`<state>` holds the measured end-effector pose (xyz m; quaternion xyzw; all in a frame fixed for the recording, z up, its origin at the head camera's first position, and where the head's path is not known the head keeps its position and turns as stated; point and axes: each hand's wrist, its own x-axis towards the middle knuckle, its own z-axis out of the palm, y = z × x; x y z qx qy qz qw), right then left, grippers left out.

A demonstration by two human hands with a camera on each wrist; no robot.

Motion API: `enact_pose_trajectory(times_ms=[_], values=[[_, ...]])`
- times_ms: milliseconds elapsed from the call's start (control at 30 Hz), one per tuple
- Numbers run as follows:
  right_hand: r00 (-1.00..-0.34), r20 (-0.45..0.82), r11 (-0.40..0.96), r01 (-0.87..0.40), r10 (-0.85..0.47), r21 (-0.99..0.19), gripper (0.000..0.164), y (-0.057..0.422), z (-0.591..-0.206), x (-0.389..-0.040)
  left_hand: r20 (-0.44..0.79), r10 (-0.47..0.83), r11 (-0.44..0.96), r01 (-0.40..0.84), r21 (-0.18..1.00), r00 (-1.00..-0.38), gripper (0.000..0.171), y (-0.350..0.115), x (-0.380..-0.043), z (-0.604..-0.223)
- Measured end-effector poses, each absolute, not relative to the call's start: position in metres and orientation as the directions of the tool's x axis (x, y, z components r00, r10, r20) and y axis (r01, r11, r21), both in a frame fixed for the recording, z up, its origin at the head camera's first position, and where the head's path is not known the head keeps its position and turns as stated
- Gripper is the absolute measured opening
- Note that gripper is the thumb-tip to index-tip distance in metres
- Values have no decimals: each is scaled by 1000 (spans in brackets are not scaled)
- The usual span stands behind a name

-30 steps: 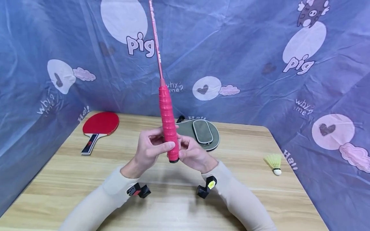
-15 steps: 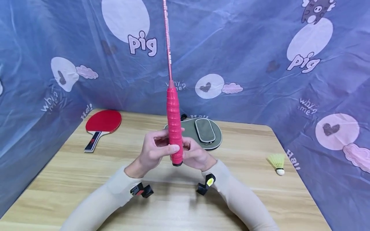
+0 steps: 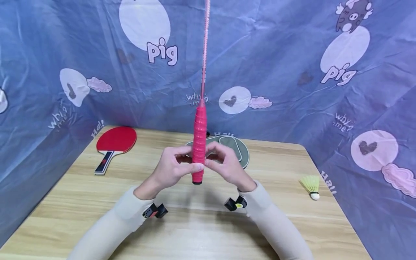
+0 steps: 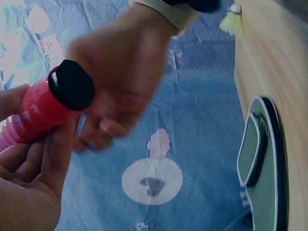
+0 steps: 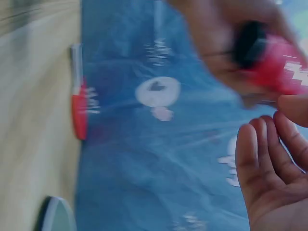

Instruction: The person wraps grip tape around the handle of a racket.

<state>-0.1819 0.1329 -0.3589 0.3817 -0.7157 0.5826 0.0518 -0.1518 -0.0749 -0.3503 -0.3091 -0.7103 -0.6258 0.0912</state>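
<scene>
A pink badminton racket (image 3: 199,139) stands nearly upright over the table, black butt cap down and its upper end out of the frame. My left hand (image 3: 172,164) grips the lower handle, thumb laid across the front and fingers behind. Close at the handle's right side is my right hand (image 3: 227,164), its fingers loosely bent. In the right wrist view the fingers (image 5: 269,149) of that hand are spread out below the handle (image 5: 281,65), and its thumb overlaps the grip. The left wrist view shows the butt cap (image 4: 72,85) beside the blurred right hand (image 4: 122,72).
A red table tennis bat (image 3: 116,139) lies at the back left of the wooden table (image 3: 195,231). Behind the hands lies a grey-green bat case (image 3: 244,151), partly hidden. A yellow shuttlecock (image 3: 312,186) sits near the right edge. Blue printed cloth (image 3: 276,54) surrounds the table.
The racket has swung from a leftward lean to nearly upright and turned. My right hand has shifted right, its fingers loosening from the handle; the left keeps its grip.
</scene>
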Motion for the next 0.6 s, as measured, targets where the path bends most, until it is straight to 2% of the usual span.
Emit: enact_pose_trajectory(times_ms=[133,233,333,500,600], values=[[-689,638,-76,-656,-344,-751,28,147,-343,-179,450,344,158,524,837,-824,34,-79,-153,-353],[-675,717,-132,-705,-176,-696,36,160,-330,-181,420,359,256,521,814,-833,41,-81,-155,-359],[-643,765,-187,-756,32,-628,43,178,-314,-185,410,390,334,542,772,-824,41,-82,-157,-365],[-571,732,-297,-820,372,-489,60,216,-286,-190,411,438,486,596,639,-799,34,-91,-155,-374],[-554,673,-356,-832,490,-425,69,241,-274,-191,407,468,573,620,536,-785,30,-102,-152,-382]])
